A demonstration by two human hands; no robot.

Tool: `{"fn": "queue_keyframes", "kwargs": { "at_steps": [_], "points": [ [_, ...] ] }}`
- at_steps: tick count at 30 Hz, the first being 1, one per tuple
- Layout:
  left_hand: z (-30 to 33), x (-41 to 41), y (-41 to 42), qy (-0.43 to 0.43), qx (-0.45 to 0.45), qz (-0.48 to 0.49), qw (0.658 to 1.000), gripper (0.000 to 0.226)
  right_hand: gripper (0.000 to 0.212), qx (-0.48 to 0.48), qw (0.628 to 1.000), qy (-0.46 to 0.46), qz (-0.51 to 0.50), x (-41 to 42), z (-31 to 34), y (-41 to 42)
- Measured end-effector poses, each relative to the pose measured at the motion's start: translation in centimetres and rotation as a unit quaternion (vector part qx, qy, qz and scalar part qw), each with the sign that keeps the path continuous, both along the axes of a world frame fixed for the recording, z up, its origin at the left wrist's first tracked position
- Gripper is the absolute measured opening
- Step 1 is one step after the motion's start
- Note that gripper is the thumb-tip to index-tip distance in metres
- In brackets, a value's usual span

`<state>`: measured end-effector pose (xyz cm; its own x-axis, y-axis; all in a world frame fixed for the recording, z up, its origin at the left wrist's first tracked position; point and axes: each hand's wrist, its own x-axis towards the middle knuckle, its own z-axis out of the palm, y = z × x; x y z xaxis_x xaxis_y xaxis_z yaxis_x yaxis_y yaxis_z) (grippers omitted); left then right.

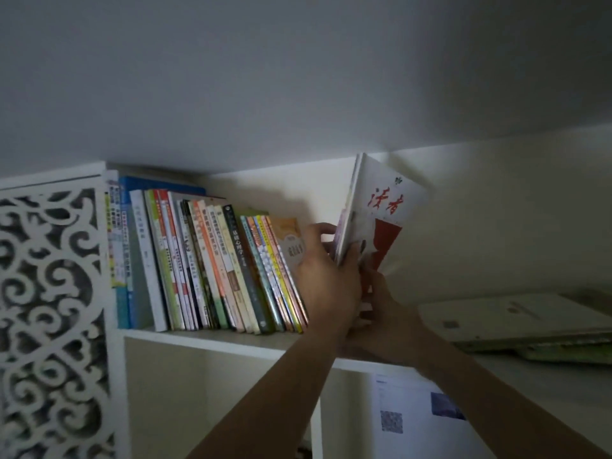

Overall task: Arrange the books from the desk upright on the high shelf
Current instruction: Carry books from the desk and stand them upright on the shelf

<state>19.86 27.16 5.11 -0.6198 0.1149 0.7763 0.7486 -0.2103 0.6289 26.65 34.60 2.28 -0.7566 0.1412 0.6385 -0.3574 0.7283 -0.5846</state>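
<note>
hands (351,286) around tilted magazines (381,210)

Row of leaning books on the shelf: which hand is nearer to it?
Left. The left hand touches the row of leaning books at its right end; the right hand sits farther right, under the held magazine.

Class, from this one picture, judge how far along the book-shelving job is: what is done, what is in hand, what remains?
Done: a row of books already stands on the high shelf, leaning slightly. In hand: the left hand and right hand grip a small bundle of magazines, tilted, right of the row. Left: standing that bundle beside the row. The desk is out of view, so further books cannot be judged.
</note>
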Motion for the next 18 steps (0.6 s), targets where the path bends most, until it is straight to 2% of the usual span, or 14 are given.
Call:
{"fn": "queue_keyframes", "kwargs": {
  "at_steps": [1, 2, 3, 4, 5, 6, 7, 9, 11, 13, 16, 18],
  "points": [
    [0.0, -0.4, 0.0, -0.004, -0.002, -0.004, 1.000, 0.031, 0.035, -0.044, 0.999, 0.008, 0.001, -0.6, 0.0, -0.3],
    [0.0, -0.9, -0.1, -0.017, 0.002, -0.008, 1.000, 0.030, 0.032, -0.063, 0.998, -0.019, 0.023, -1.6, 0.4, -1.0],
    [0.0, -1.5, -0.3, -0.038, 0.005, -0.016, 0.999, 0.029, 0.012, -0.006, 0.999, -0.032, -0.015, -2.1, 0.0, -0.9],
    [-0.2, -2.2, -0.6, -0.054, 0.000, -0.029, 0.998, 0.028, 0.043, 0.070, 0.994, -0.053, -0.058, -2.7, -0.7, 0.0],
    [-0.6, -2.9, -0.9, -0.047, -0.019, -0.044, 0.998, 0.026, 0.074, 0.052, 0.991, -0.088, -0.083, -3.0, -0.9, 0.3],
    [-1.2, -3.2, -1.3, -0.025, -0.050, -0.067, 0.996, 0.024, 0.087, 0.005, 0.992, -0.096, -0.083, -3.3, -1.3, 0.7],
    [-1.9, -3.5, -1.8, -0.003, -0.082, -0.095, 0.992, 0.027, 0.089, -0.030, 0.990, -0.113, -0.082, -3.0, -1.1, 0.1],
    [-3.3, -3.9, -2.7, 0.032, -0.123, -0.143, 0.982, 0.040, 0.087, -0.108, 0.986, -0.103, -0.071, -3.2, -1.5, 0.3],
    [-4.2, -5.2, -3.2, 0.094, -0.148, -0.103, 0.979, 0.047, 0.087, -0.163, 0.982, -0.084, -0.053, -3.2, -1.6, 0.3],
    [-4.4, -6.4, -3.7, 0.147, -0.174, -0.043, 0.973, 0.048, 0.077, -0.163, 0.981, -0.078, -0.070, -3.2, -1.4, 0.5],
    [-4.3, -7.4, -4.4, 0.190, -0.161, -0.007, 0.969, 0.057, 0.040, -0.180, 0.980, -0.054, -0.061, -3.0, -1.2, 0.1],
    [-4.0, -8.0, -4.9, 0.246, -0.149, 0.045, 0.957, 0.051, 0.034, -0.149, 0.982, -0.037, -0.105, -3.2, -1.3, 0.2]
  ]
}}
